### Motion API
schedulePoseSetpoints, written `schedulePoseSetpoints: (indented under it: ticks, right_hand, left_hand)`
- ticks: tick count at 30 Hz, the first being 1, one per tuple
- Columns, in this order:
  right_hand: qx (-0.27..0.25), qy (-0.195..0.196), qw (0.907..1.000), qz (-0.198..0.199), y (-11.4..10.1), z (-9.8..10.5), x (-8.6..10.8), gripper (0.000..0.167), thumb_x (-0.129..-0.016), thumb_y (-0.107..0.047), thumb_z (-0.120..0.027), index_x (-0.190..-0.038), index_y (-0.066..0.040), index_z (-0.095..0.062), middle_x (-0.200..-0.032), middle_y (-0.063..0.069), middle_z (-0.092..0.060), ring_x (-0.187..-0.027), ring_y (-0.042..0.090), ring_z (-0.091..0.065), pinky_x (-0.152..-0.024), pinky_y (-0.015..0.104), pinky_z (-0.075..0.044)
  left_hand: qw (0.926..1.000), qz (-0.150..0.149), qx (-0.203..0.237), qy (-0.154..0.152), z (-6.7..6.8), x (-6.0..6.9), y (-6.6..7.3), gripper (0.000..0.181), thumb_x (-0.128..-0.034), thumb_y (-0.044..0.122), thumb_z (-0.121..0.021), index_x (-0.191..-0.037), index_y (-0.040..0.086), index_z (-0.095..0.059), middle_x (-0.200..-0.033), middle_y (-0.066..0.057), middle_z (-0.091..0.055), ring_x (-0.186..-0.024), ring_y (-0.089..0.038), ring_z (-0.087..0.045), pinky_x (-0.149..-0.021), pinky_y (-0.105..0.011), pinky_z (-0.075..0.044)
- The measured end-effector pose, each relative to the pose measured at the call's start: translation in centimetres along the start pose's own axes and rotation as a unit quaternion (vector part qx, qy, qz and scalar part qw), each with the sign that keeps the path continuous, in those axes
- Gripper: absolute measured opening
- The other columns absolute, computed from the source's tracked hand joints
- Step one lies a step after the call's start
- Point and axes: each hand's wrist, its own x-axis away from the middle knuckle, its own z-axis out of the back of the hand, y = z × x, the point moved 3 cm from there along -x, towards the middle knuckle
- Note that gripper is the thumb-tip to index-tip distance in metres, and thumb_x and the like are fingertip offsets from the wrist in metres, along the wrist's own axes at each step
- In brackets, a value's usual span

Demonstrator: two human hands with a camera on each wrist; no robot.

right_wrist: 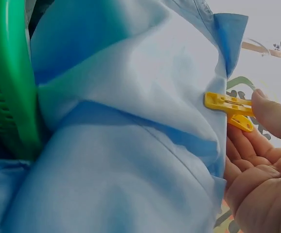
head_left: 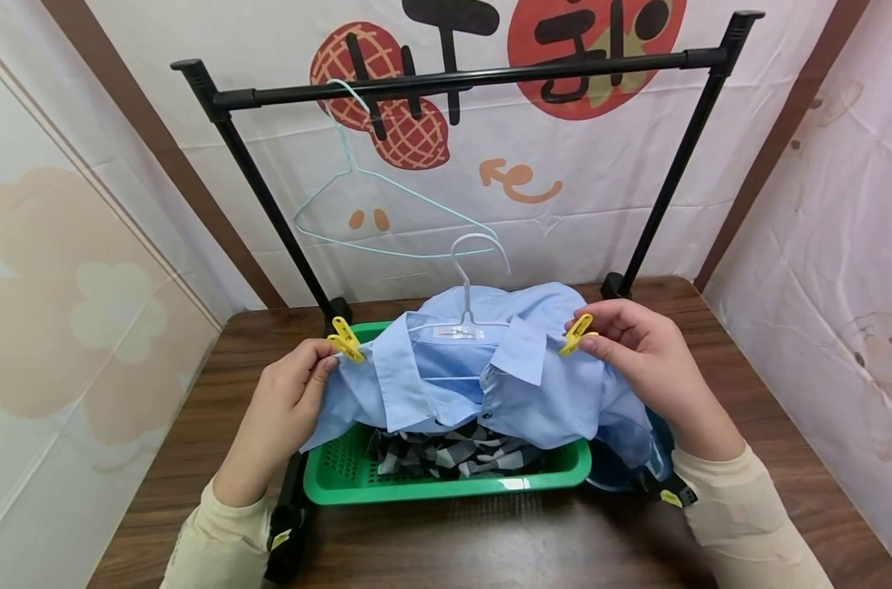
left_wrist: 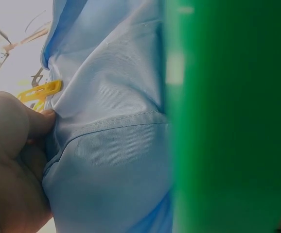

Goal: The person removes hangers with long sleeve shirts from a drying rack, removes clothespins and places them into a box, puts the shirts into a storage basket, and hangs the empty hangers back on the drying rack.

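A light blue shirt (head_left: 556,401) hangs on a white hanger (head_left: 466,286), its hook pointing up, over the green basket. One yellow clip (head_left: 346,339) grips the shirt's left shoulder, another yellow clip (head_left: 577,334) the right. My left hand (head_left: 287,409) pinches the shoulder fabric right beside its clip; in the left wrist view the thumb of my left hand (left_wrist: 14,155) lies just below the clip (left_wrist: 41,92). My right hand (head_left: 655,372) holds the other clip between thumb and fingers. In the right wrist view, the thumb of my right hand (right_wrist: 272,160) touches that clip's handle (right_wrist: 228,104).
A black rack (head_left: 475,78) stands behind and around the basket, with a mint green hanger (head_left: 416,196) on its bar. The green basket (head_left: 446,489) holds black, grey and white checked cloth (head_left: 453,456). Something dark blue (head_left: 611,470) lies right of the basket on the wooden table (head_left: 534,540).
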Motion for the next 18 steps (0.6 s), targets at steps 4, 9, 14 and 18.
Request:
schedulePoseSetpoints:
  ticks: [4, 9, 14, 18]
  right_hand:
    - [-0.021, 0.022, 0.9995, 0.007, -0.11, -0.08, 0.06, 0.023, -0.095, -0.001, -0.071, -0.118, 0.002, -0.068, -0.110, 0.001, -0.074, -0.093, 0.014, -0.071, -0.079, 0.021, -0.058]
    - [-0.057, 0.053, 0.9967, 0.023, -0.37, 0.03, 0.15, 0.022, -0.094, 0.004, -0.071, -0.115, 0.007, -0.068, -0.108, 0.002, -0.075, -0.096, 0.012, -0.073, -0.082, 0.022, -0.058]
    - [-0.091, 0.071, 0.9927, 0.038, -0.68, 0.26, 0.27, 0.021, -0.094, 0.005, -0.069, -0.114, 0.009, -0.068, -0.107, 0.002, -0.076, -0.097, 0.013, -0.073, -0.083, 0.022, -0.058]
    - [-0.122, 0.075, 0.9886, 0.046, -0.81, 0.37, 0.37, 0.021, -0.094, 0.007, -0.068, -0.114, 0.011, -0.067, -0.107, 0.005, -0.077, -0.099, 0.015, -0.073, -0.085, 0.023, -0.058]
  left_hand:
    - [1.0000, 0.004, -0.001, 0.000, -0.04, 0.06, -0.04, 0.008, -0.0987, -0.002, -0.063, -0.104, 0.003, -0.065, -0.090, -0.005, -0.067, -0.073, -0.011, -0.052, -0.064, -0.016, -0.040]
    - [1.0000, 0.005, -0.003, 0.000, -0.01, 0.07, -0.04, 0.007, -0.0992, -0.001, -0.062, -0.104, 0.003, -0.065, -0.091, -0.005, -0.068, -0.073, -0.011, -0.053, -0.064, -0.015, -0.040]
    - [0.9999, 0.010, -0.004, 0.000, 0.09, 0.05, 0.04, 0.006, -0.0999, 0.000, -0.062, -0.104, 0.003, -0.065, -0.090, -0.005, -0.068, -0.073, -0.012, -0.053, -0.063, -0.016, -0.041]
    - [0.9999, 0.014, -0.002, 0.001, 0.24, 0.03, 0.11, 0.006, -0.1003, 0.000, -0.062, -0.104, 0.004, -0.065, -0.089, -0.004, -0.067, -0.072, -0.011, -0.053, -0.062, -0.017, -0.041]
